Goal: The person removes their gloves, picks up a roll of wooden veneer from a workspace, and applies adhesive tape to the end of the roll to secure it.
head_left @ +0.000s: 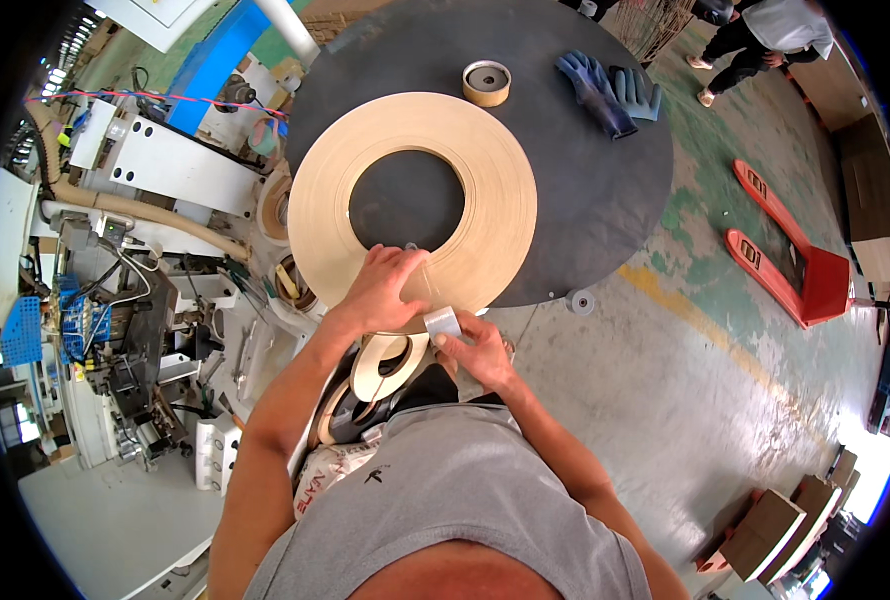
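A large flat coil of beige edge banding (500, 190) lies on the dark round table (590, 210). My left hand (377, 292) rests over the near side of the coil, fingers stretched toward its inner rim and thumb apart. By the coil's near outer edge, my right hand (480, 352) grips a small whitish, shiny roll of tape (442, 322) between thumb and fingers. A thin clear strip seems to run across the coil between my hands; its ends are hard to make out. The fingers' undersides are hidden.
A small tape roll (487, 84) and blue-grey gloves (610, 92) lie on the table. Machinery (105, 310) fills the left side. Smaller banding coils (388, 367) sit below the table's near edge. Right are a red pallet jack (815, 285) and a standing person (775, 35).
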Action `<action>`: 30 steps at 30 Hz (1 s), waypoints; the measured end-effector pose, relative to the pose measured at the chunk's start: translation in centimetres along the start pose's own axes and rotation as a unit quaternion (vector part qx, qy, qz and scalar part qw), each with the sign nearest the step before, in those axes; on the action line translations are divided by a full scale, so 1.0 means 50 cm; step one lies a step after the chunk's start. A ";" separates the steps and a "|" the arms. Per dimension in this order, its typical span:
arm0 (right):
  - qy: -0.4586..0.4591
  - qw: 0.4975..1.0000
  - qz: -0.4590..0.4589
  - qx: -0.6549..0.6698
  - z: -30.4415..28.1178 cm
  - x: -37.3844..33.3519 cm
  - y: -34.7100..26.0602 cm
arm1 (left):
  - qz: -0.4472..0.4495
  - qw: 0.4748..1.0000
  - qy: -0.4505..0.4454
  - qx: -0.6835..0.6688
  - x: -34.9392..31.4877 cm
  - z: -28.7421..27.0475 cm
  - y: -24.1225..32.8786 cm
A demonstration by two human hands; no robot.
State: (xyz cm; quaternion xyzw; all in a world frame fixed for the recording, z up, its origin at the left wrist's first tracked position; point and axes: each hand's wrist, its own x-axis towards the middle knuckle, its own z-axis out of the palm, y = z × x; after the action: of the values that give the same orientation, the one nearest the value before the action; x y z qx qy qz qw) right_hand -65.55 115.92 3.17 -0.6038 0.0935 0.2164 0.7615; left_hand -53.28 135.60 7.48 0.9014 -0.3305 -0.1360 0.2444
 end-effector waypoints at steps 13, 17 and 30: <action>-0.012 1.000 0.010 0.014 -0.006 -0.010 -0.012 | 0.040 0.980 -0.130 0.143 -0.020 -0.015 0.027; -0.015 0.999 -0.038 -0.032 -0.011 -0.009 -0.003 | 0.059 0.981 -0.078 0.166 -0.031 0.017 0.029; -0.016 0.999 -0.025 0.017 0.001 -0.014 -0.005 | 0.064 0.991 0.023 0.116 -0.041 0.063 0.002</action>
State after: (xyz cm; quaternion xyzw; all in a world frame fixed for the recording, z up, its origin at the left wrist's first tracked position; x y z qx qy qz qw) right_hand -66.09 115.80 3.68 -0.5892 0.0696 0.2051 0.7784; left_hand -56.15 135.77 5.05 0.9034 -0.3956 -0.0602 0.1542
